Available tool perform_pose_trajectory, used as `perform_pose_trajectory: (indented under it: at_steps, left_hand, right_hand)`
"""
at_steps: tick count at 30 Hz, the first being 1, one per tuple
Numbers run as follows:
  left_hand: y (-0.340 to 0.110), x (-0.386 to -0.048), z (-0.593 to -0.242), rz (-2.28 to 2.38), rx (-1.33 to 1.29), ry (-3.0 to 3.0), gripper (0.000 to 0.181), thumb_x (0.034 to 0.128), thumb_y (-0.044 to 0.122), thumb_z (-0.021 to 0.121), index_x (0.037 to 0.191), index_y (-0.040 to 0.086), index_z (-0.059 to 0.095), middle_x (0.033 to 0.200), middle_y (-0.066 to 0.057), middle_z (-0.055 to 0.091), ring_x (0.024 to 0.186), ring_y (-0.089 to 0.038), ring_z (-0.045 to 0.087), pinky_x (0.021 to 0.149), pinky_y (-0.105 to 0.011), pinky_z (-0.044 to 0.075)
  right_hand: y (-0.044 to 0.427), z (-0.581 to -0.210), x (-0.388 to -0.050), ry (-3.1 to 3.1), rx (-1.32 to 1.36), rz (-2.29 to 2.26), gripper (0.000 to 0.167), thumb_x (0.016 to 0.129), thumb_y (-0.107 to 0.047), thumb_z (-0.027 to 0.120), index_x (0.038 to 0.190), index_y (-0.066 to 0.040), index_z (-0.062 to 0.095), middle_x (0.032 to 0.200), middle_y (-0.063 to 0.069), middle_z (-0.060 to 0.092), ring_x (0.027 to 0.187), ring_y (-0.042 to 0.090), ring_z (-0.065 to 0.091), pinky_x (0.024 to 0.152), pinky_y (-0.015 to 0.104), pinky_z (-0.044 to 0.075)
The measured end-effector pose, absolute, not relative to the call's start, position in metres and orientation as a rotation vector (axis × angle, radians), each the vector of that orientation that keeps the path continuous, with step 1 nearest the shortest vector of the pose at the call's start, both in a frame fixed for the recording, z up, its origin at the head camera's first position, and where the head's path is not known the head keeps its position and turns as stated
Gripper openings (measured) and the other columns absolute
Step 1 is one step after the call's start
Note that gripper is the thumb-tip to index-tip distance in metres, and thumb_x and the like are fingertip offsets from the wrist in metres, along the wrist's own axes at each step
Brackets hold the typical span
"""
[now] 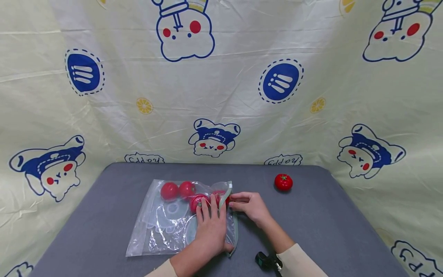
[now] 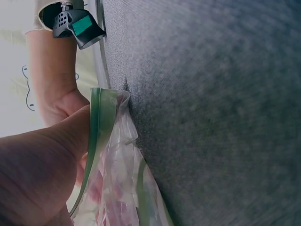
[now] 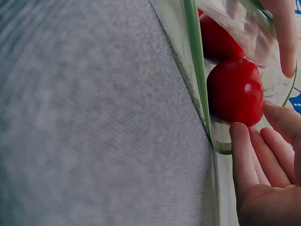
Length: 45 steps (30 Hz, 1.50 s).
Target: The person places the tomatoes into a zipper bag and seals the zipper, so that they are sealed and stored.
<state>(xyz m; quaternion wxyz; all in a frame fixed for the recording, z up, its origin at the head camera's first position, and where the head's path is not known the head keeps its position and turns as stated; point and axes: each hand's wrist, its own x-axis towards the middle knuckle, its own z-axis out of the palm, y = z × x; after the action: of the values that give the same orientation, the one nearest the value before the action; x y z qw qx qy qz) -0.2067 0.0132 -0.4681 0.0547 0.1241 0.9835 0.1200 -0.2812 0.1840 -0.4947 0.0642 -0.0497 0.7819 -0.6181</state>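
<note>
Just inside the clear plastic bag, the right hand pinches a round red tomato, likely light, firm and slippery, best held by its sides, while the left hand spreads its fingers on top.

Grey table: clear bag holding tomatoes; lone tomato back right.

The left forearm slants far and right, the left hand back upward, fingers spread toward the far side (thumb out to the right). The right forearm leans far and left, the right hand pointing left, thumb apart from the fingers.
</note>
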Motion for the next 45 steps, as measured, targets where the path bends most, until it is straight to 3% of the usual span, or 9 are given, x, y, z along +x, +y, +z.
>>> perform_pose_trajectory:
  at_steps: [22, 34, 45]
  left_hand:
    - [0.014, -0.208, -0.467, 0.347, 0.358, 2.971, 0.122, 0.0601, 0.051, 0.095, 0.16, 0.017, 0.033, 0.172, -0.018, 0.013, 0.156, -0.051, 0.008, 0.125, -0.066, 0.014]
    - [0.013, -0.208, -0.469, 0.357, 0.349, 2.972, 0.12, 0.059, 0.049, 0.095, 0.158, 0.017, 0.036, 0.171, -0.018, 0.014, 0.156, -0.05, 0.009, 0.125, -0.066, 0.017]
    - [0.012, -0.207, -0.47, 0.37, 0.363, 2.975, 0.121, 0.0593, 0.052, 0.095, 0.158, 0.015, 0.035, 0.171, -0.018, 0.013, 0.156, -0.05, 0.009, 0.125, -0.066, 0.016]
  right_hand:
    - [0.207, -0.49, -0.278, 2.294, -0.173, -2.012, 0.041, 0.089, -0.008, 0.079, 0.125, 0.008, 0.067, 0.122, 0.028, 0.071, 0.098, 0.018, 0.077, 0.086, 0.035, 0.062]
    - [0.232, -0.486, -0.277, 2.448, -0.141, -2.032, 0.041, 0.09, -0.019, 0.08, 0.121, 0.005, 0.069, 0.113, 0.019, 0.076, 0.098, 0.038, 0.075, 0.084, 0.033, 0.063]
    - [0.258, -0.482, -0.284, 2.611, -0.125, -2.065, 0.039, 0.091, -0.019, 0.079, 0.12, 0.006, 0.07, 0.102, 0.007, 0.079, 0.087, 0.021, 0.078, 0.08, 0.026, 0.062]
